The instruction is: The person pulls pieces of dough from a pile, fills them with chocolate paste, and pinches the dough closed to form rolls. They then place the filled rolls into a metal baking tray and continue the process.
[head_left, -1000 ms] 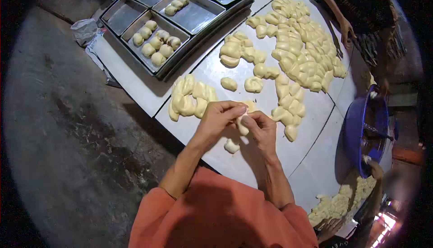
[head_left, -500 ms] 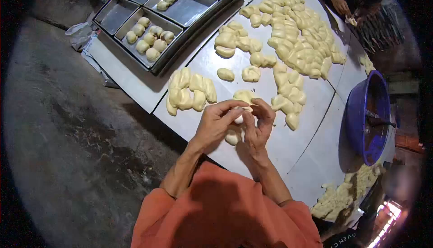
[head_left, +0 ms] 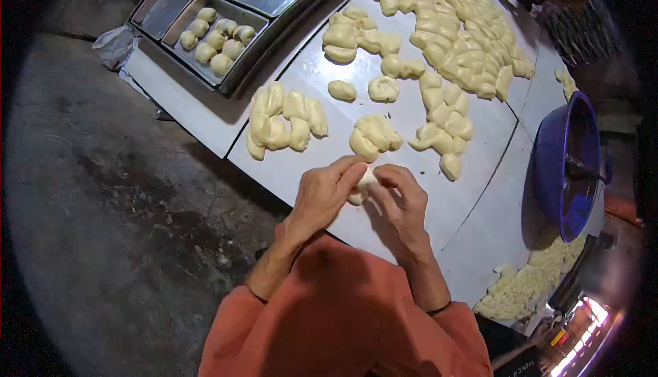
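A small pale piece of dough (head_left: 368, 176) is between my hands, above the near part of the white table. My left hand (head_left: 321, 195) is closed round its left side, thumb and forefinger pressed on it. The curled fingers and thumb of my right hand (head_left: 404, 202) pinch at its right edge. Partly hidden beneath my hands lies another dough lump (head_left: 356, 197). Just beyond my fingertips sits a folded cluster of dough (head_left: 375, 136). Two single pieces, an oval one (head_left: 342, 90) and a rounder one (head_left: 383, 89), lie farther off.
Dark metal trays (head_left: 236, 82) stand at upper left, some holding filled-looking dough balls (head_left: 221, 64). A joined dough group (head_left: 284, 120) lies left of centre; a large dough mass (head_left: 466, 41) covers the far right. A purple basin (head_left: 548, 157) with a dark handled tool (head_left: 582, 169) stands right.
My right hand has shifted slightly right and its fingers have opened from the dough a little. The view has tilted, so the table items sit higher. Another person's hand at upper right is gone.
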Demonstrator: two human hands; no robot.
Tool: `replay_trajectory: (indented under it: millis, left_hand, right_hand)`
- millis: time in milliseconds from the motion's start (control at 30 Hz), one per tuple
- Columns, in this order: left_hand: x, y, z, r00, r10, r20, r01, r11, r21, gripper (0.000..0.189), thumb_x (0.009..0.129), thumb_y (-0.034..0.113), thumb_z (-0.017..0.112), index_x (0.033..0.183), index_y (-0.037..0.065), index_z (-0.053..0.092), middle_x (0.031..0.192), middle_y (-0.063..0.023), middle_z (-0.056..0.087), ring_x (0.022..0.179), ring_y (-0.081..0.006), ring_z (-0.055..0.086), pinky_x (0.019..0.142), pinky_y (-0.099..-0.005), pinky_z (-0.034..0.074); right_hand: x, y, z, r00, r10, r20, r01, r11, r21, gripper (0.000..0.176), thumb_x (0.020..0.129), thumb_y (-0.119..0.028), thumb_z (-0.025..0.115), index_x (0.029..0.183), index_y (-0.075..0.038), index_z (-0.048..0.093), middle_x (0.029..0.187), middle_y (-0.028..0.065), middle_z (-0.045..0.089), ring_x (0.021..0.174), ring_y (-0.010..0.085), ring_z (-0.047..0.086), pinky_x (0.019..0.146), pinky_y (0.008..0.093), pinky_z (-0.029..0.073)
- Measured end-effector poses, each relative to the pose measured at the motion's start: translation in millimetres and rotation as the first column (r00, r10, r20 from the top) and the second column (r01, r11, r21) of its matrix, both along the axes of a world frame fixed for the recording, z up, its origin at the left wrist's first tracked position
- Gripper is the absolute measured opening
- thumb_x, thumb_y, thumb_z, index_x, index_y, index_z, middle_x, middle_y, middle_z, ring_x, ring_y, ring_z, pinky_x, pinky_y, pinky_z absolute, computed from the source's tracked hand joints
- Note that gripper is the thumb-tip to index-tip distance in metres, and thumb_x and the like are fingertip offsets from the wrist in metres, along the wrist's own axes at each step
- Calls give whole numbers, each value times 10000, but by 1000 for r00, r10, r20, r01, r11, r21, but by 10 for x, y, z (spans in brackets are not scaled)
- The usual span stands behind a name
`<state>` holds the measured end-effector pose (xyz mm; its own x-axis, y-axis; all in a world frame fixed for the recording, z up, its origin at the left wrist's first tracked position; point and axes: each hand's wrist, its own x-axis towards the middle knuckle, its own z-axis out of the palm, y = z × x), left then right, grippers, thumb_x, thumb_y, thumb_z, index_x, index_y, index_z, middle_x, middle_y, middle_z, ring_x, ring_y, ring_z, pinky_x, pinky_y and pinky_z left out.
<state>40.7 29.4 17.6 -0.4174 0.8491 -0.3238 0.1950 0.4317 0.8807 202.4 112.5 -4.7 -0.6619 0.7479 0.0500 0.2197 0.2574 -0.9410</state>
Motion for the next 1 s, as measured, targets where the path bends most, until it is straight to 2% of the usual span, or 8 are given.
replay_trajectory:
  millis: [100,200,400,567,667,800,900,1000]
  left_hand:
    - [-7,-147,-11,992,16,-126,-15,1000,6,527,892,314,727,1318,40,583,1093,-140,707,765,-249,697,716,-379,556]
    - [-6,-291,32,973,-78,-217,68,996,-56,673,808,297,803,1376,54,536,1198,-129,652,835,-234,683,740,-361,561]
    - [165,-255,-187,991,-64,-121,66,998,18,647,822,240,795,1375,45,522,1051,-129,680,771,-272,679,725,-361,557]
    - [87,-263,110,997,-30,75,38,993,-110,710,825,269,784,1433,56,487,827,-100,690,728,-280,689,694,-385,548]
    - [31,-250,48,980,-164,-109,141,971,-191,761,815,302,788,1455,53,461,795,-101,677,720,-290,675,678,-404,537]
    - [35,-245,-80,957,-195,-215,170,977,-130,816,790,404,807,1450,60,472,833,-122,670,718,-313,665,663,-419,529]
    - [-5,-220,59,952,-127,-279,83,983,-167,806,791,428,804,1428,44,493,859,-123,670,714,-303,666,669,-412,530]
    - [-60,-121,58,951,-6,-310,-29,994,-108,763,811,406,794,1405,25,503,890,-118,671,754,-291,678,684,-396,533]
  right_hand:
    - [-35,-26,23,971,-235,35,221,841,-494,166,940,-75,654,1056,43,655,918,82,689,844,130,643,754,276,545]
    - [14,-12,-225,974,-222,42,211,829,-518,201,955,-107,646,1083,48,651,943,100,690,787,128,618,695,292,530]
    - [-79,75,13,975,43,219,10,972,-235,264,925,-118,655,1136,40,646,1011,136,692,835,182,661,756,324,534]
    - [53,73,-9,997,-27,77,53,934,-352,219,916,-83,608,1105,1,680,992,157,686,828,242,683,755,338,533]
    - [28,93,234,930,162,331,-99,975,-198,227,925,-114,605,1110,-9,687,997,176,685,834,272,687,770,355,534]
    - [40,147,156,928,216,303,-215,976,-39,240,933,-155,617,1103,4,677,936,185,672,849,316,675,770,393,529]
    - [-33,263,295,953,-27,303,37,999,-27,257,938,-165,620,1117,14,666,969,197,661,874,329,669,780,402,529]
    - [-139,508,214,947,-84,310,-19,949,314,240,884,-46,663,1111,28,644,1024,179,646,818,282,653,688,363,530]
